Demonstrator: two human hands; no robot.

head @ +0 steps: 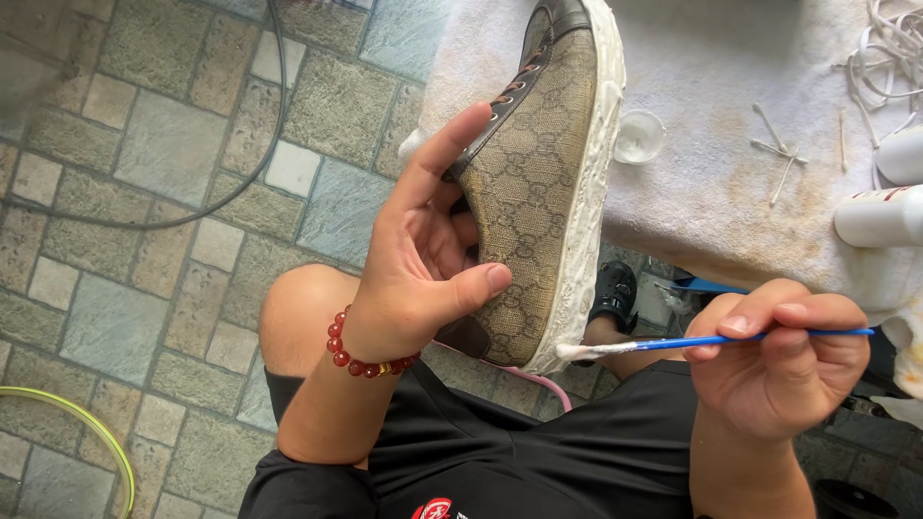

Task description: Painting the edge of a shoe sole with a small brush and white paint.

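Holding a patterned brown sneaker [538, 183] from inside, the left hand [423, 259] has its fingers tucked in the opening and its thumb pressed on the side. The shoe's long axis runs from 12 o'clock, toe on the towel-covered table [711, 183], to 6 o'clock, heel near the knee. Its paste-coated white sole [591, 192] faces 3 o'clock. The right hand [779, 356], at 4 o'clock from the shoe, pinches a blue brush [702, 342], bristles touching the sole's heel end.
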